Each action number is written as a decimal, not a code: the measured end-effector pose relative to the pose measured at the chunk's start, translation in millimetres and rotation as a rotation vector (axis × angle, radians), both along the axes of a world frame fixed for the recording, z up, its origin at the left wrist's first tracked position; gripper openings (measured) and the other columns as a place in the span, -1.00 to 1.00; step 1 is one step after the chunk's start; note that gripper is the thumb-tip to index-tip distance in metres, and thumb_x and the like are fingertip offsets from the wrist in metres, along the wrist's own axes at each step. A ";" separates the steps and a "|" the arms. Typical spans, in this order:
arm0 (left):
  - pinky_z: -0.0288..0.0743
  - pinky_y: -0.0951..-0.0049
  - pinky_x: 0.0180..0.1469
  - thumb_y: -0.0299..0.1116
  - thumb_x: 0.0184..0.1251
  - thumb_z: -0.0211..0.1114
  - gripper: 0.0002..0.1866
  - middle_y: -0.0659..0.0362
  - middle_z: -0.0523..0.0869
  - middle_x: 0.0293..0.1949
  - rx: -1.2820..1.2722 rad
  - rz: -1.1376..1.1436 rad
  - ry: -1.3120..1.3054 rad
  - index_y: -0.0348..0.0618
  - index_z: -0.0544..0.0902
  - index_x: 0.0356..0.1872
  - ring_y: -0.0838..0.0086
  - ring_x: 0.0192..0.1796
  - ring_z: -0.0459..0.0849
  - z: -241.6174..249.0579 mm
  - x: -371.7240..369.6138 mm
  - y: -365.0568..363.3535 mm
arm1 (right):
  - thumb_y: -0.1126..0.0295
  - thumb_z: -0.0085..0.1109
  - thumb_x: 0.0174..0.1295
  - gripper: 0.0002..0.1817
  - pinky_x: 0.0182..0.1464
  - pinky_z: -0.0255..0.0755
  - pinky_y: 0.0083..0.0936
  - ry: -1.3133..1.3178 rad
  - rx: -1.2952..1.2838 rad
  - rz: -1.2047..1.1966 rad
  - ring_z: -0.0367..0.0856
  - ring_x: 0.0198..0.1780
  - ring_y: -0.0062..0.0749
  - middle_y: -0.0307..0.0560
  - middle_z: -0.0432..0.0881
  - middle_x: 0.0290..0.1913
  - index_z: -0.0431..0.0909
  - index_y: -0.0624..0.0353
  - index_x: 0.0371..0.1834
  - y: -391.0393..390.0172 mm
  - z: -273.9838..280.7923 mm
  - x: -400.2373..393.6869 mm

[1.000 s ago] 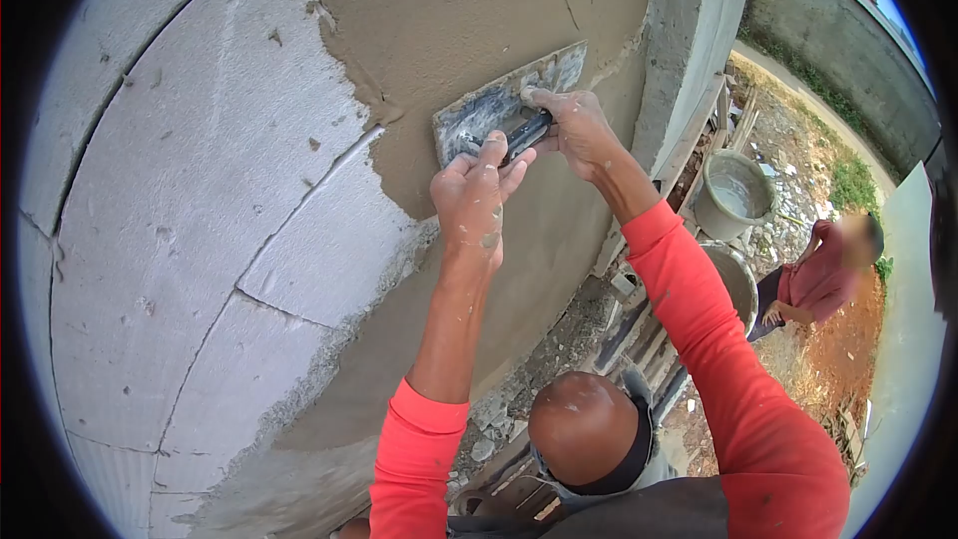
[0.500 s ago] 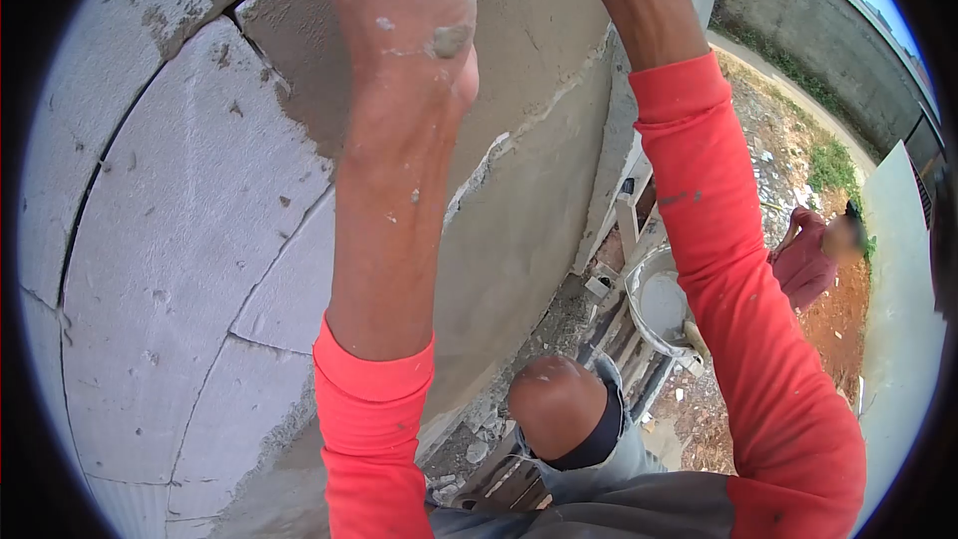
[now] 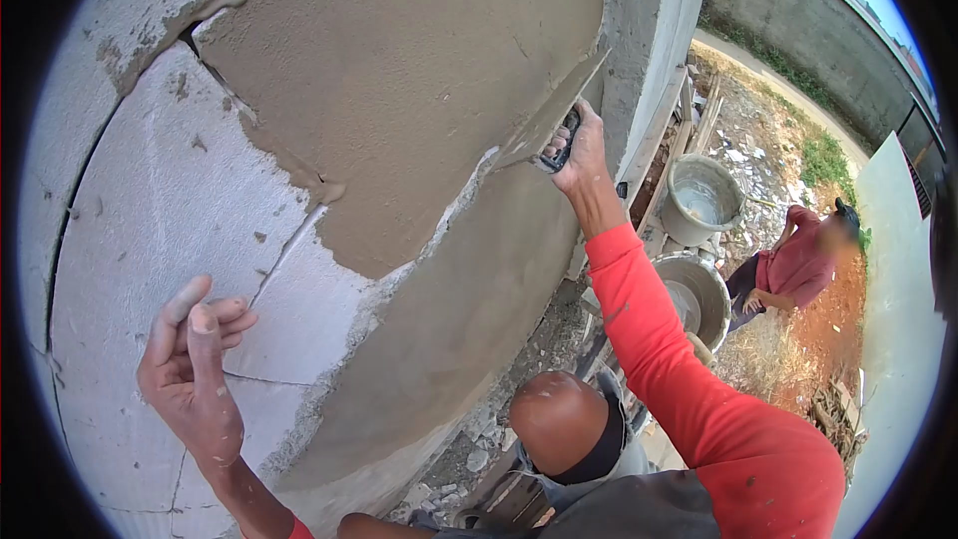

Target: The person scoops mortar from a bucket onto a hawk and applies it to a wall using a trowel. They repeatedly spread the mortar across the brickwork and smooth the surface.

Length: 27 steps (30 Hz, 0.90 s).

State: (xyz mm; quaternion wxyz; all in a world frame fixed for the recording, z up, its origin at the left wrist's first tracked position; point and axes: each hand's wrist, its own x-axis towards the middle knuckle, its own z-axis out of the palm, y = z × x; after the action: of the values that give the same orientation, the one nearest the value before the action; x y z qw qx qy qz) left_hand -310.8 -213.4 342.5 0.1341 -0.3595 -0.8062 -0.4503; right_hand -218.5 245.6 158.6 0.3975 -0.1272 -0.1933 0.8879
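Note:
My right hand (image 3: 589, 155) is wrapped around the black handle of a plastering trowel (image 3: 551, 115). The trowel's thin blade lies close against the wall, along the right part of a patch of wet plaster (image 3: 399, 90). My left hand (image 3: 200, 379) is raised in front of bare pale blocks (image 3: 170, 200), its fingers loosely bent and apart, with nothing in it. Below the wet patch, a smoother band of grey plaster (image 3: 449, 269) runs down the wall, with a rough ridge between the two.
Two buckets, an upper one (image 3: 689, 228) and a lower one (image 3: 720, 311), stand right of the wall near wooden planks. Beyond them a person in a dark red shirt (image 3: 798, 265) is on rubble-strewn ground. A concrete column (image 3: 644, 50) borders the wall. My knee (image 3: 559, 424) is below.
Both hands have come down from the top edge of view. My left hand has moved down and left, off to the blocks; my right hand now shows with the trowel at the plaster's right side.

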 end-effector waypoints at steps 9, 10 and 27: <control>0.53 0.55 0.00 -0.04 0.83 0.07 -0.49 0.13 0.84 -0.08 0.102 0.633 0.983 -0.34 0.74 0.22 0.51 -0.16 0.72 97.8 -127.8 -249.4 | 0.08 0.15 0.57 -0.68 -0.74 0.25 -0.61 -0.216 0.046 -0.147 0.31 -0.73 -0.66 -0.42 0.24 -0.66 0.35 -0.13 -0.35 4.1 72.7 -42.4; 0.53 0.55 -0.02 -0.03 0.83 0.05 -0.47 0.11 0.84 -0.07 0.049 0.686 1.036 -0.36 0.73 0.20 0.50 -0.17 0.71 98.6 -138.6 -261.8 | 0.09 0.16 0.57 -0.69 -0.74 0.26 -0.61 -0.230 0.078 -0.167 0.32 -0.73 -0.65 -0.42 0.25 -0.65 0.36 -0.11 -0.34 -5.3 102.7 -38.5; 0.72 0.55 -0.03 -0.51 0.72 0.20 -0.73 0.10 0.90 -0.13 0.301 0.648 1.052 -0.28 0.84 0.18 0.55 -0.21 0.80 77.7 -142.9 -274.4 | 0.09 0.41 0.45 -0.51 -0.57 0.18 -0.47 -0.347 1.109 -0.608 0.22 -0.61 -0.67 -0.40 0.36 -0.61 0.54 0.25 -0.50 -12.4 231.2 -21.3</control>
State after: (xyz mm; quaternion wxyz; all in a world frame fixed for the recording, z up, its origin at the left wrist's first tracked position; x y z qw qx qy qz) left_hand -453.8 -487.8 420.1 0.6906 -0.2478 -0.6284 -0.2584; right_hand -239.8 233.2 389.9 0.6005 -0.0936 -0.6392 0.4713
